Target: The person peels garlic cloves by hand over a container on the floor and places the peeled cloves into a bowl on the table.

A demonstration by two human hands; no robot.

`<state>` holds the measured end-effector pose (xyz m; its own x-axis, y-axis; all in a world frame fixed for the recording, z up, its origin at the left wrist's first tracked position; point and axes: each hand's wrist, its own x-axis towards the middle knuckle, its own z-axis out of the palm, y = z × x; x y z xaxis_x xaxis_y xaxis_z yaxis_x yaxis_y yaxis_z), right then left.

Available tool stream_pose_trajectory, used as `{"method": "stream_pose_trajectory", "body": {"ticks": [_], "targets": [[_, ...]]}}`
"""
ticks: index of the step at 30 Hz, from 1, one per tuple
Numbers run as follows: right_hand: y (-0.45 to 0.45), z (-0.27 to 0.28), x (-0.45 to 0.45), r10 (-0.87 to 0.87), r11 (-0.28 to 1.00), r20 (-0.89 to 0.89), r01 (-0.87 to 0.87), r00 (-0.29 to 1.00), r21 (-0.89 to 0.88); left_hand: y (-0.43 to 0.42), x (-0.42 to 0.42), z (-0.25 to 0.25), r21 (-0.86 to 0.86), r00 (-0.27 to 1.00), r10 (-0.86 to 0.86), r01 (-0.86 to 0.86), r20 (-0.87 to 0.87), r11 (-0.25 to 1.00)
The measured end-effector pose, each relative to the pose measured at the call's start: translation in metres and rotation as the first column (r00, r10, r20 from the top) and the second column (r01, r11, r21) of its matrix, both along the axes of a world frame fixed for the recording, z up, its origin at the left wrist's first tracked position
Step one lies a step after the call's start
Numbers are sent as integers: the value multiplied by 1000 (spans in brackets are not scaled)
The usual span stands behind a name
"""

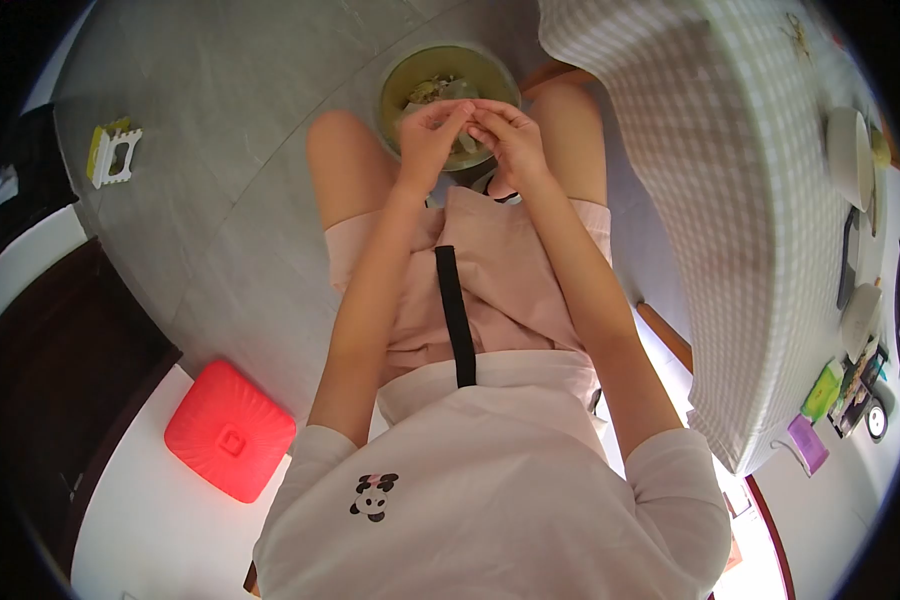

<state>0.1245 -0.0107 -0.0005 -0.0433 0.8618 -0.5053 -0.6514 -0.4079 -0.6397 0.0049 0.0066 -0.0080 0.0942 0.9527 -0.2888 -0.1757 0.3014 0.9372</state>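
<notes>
Both hands meet over a round yellow-green bin [394, 84] on the floor between the knees. My left hand [432, 132] has its thumb and fingers pressed together, the tips touching those of the other hand. My right hand [513, 138] is bent inward, thumb and fingers closed in a pinch. Whatever lies between the fingertips is too small or hidden to make out. Inside the bin, under the hands, is mixed waste [435, 90] with pale scraps and clear plastic-looking pieces, partly covered by the fingers.
A table with a checked cloth [710, 150] stands close on the right, bearing a white bowl [849, 160], a green packet [822, 390] and a purple packet [808, 445]. A red square stool [232, 430] and a small white-and-yellow stool [116, 154] are on the left.
</notes>
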Motion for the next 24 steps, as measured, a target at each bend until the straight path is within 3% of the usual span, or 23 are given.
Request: {"method": "stream_pose_trajectory", "body": {"ticks": [2,4,7,24], "targets": [[-1,-1,-3,-16,999,80,12,997,43,-4,-2,5,21,1000,-6,5,17,1000],[-1,-2,-3,27,997,128,-36,991,66,-4,-4,11,-131,984,23,1,177,991],[-1,0,-2,29,998,96,-34,995,51,-2,-8,8,-168,978,3,33,209,985],[-4,0,-3,36,996,40,-39,999,75,-10,-2,7,-42,985,57,-51,164,998]]}}
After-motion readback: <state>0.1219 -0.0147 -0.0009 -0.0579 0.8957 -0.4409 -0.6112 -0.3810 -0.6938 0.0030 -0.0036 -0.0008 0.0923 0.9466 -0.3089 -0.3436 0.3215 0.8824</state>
